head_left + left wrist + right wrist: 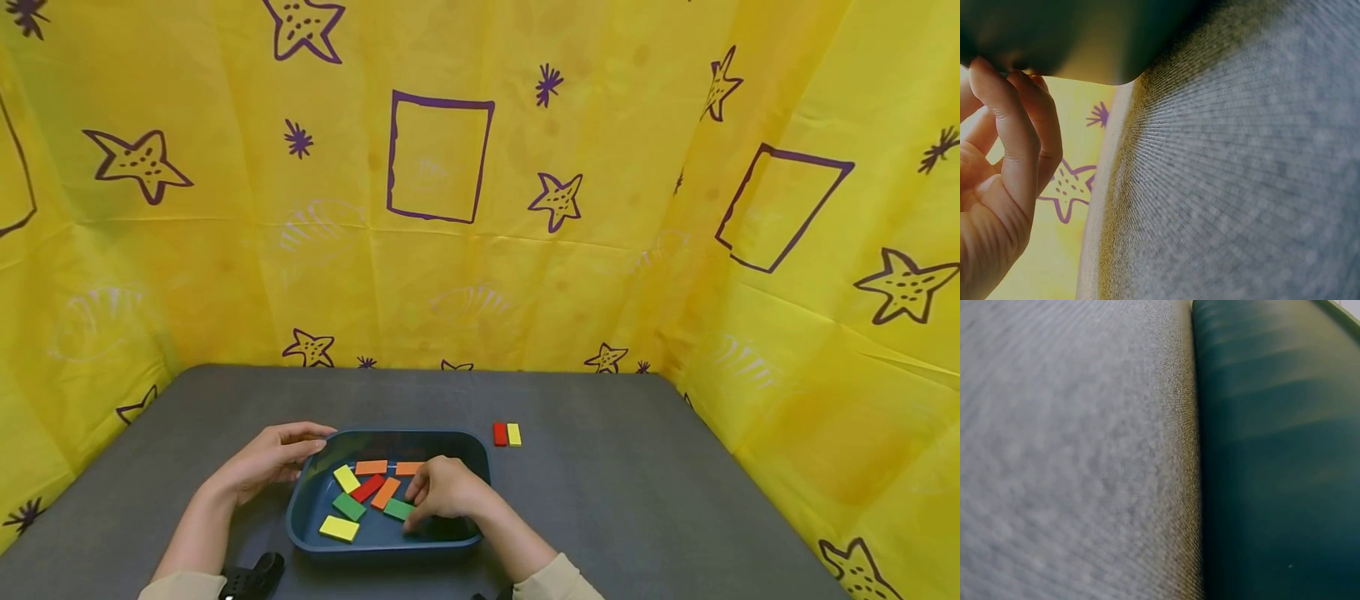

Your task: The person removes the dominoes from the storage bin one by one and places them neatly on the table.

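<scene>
A dark blue tray (386, 546) holds several flat rectangular blocks. My right hand (453, 490) reaches inside its right half, thumb and forefinger pinching a green block (398, 509). Nearby lie an orange block (386, 493), a red block (368, 487) and another green block (349, 507). A yellow block (339, 528) lies at the front left of the tray. At the tray's far left corner, my left hand (268, 457) rests loosely bent fingers against the outer wall. The left wrist view shows these fingertips (982, 65) at the tray's edge. The right wrist view does not show the right hand.
Outside the tray, a red block (500, 434) and a yellow block (513, 435) lie side by side on the grey table (637, 500), beyond the tray's far right corner. A yellow patterned curtain (450, 275) stands behind and along both sides.
</scene>
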The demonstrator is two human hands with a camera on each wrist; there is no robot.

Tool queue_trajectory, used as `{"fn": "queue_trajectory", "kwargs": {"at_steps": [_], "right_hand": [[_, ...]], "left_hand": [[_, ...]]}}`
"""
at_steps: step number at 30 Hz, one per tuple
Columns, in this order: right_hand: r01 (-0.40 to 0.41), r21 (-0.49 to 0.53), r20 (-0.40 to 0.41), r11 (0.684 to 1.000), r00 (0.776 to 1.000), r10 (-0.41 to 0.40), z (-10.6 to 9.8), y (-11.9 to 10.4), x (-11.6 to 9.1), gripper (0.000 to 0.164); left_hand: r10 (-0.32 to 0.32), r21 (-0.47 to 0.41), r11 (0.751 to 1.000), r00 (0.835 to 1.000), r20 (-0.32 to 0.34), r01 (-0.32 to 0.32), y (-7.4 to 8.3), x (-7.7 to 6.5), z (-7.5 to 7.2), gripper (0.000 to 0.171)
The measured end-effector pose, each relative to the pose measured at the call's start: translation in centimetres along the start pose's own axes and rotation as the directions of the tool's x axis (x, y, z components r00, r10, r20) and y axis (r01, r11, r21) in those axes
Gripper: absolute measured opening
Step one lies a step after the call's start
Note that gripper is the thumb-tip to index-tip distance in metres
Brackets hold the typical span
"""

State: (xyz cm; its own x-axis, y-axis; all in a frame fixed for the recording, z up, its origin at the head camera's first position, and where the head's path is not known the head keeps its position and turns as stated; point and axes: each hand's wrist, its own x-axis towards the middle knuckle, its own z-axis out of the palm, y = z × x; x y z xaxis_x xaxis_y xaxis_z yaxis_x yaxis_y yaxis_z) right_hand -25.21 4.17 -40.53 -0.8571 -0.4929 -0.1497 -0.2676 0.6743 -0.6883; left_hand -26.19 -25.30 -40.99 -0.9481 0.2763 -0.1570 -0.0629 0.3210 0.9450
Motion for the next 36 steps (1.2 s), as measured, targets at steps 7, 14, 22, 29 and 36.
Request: {"fn": "queue_trajectory", "kwargs": {"at_steps": [7,14,22,29,36], "right_hand": [[0.007,-0.054,-0.031,0.998,0.999,-0.009,0.24,-0.04,-0.23,0.025],[-0.009,-0.075,-0.046,0.997,0.999,0.005,0.33,-0.26,-0.35,0.022],[-0.014,-0.075,-0.05,0.997,0.999,0.01,0.34,-0.22,-0.31,0.018],[-0.001,-0.037,-0.04,0.999,0.999,-0.001,0.04,-0.12,-0.21,0.015],[0.051,0.034,-0.076,0.998,0.996,-0.048,-0.26,0.24,0.1,0.016]], "left_hand": [[0.0,-0.001,1.0,1.0,0.007,0.0,0.04,-0.02,0.02,0.053],[0.003,-0.011,1.0,1.0,0.014,-0.003,-0.02,-0.02,-0.03,0.053],[-0.009,-0.014,1.0,1.0,0.006,0.009,-0.13,0.15,-0.04,0.053],[-0.006,-0.012,1.0,1.0,0.005,0.006,-0.17,0.13,-0.05,0.052],[-0.004,-0.009,1.0,1.0,0.003,0.004,-0.07,0.06,0.03,0.053]]}}
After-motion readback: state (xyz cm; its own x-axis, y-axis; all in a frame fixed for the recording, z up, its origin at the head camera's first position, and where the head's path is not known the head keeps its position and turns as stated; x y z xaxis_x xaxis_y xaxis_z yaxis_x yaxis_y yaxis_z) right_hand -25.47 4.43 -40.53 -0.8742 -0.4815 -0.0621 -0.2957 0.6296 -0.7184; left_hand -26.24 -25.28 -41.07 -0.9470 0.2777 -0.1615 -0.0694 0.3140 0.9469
